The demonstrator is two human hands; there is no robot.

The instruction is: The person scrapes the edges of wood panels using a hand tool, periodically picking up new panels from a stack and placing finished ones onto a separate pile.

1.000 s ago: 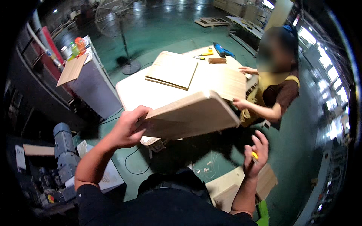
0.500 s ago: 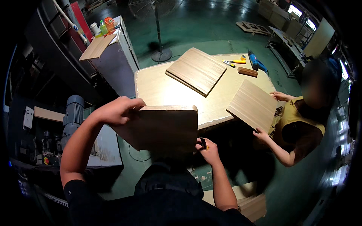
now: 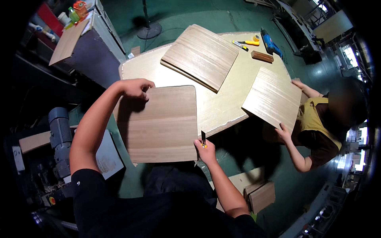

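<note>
A square light-brown wooden panel (image 3: pixel 164 127) with rounded corners lies tilted at the near side of the table, its grained face toward me. My left hand (image 3: pixel 138 90) is closed over the panel's far left edge, fingers curled onto its face. At the near right edge, my right hand (image 3: pixel 205 152) is closed round a utility knife (image 3: pixel 204 143). The knife's dark blade points up and away, and a bit of yellow handle shows. Whether the right fingers also grip the panel, I cannot tell.
Stacked panels (image 3: pixel 202 57) lie on the pale table (image 3: pixel 218 111). Beyond them are a wood block (image 3: pixel 262 56), yellow cutters (image 3: pixel 250 42), a tape roll (image 3: pixel 256 38) and a blue power tool (image 3: pixel 270 44). At right, a co-worker holds another panel (image 3: pixel 274 99). A motor (image 3: pixel 59 127) stands left.
The panel in my left hand has tipped from nearly edge-on, its underside dark, to showing its whole lit face. The knife blade now points more upright. The whole view has shifted.
</note>
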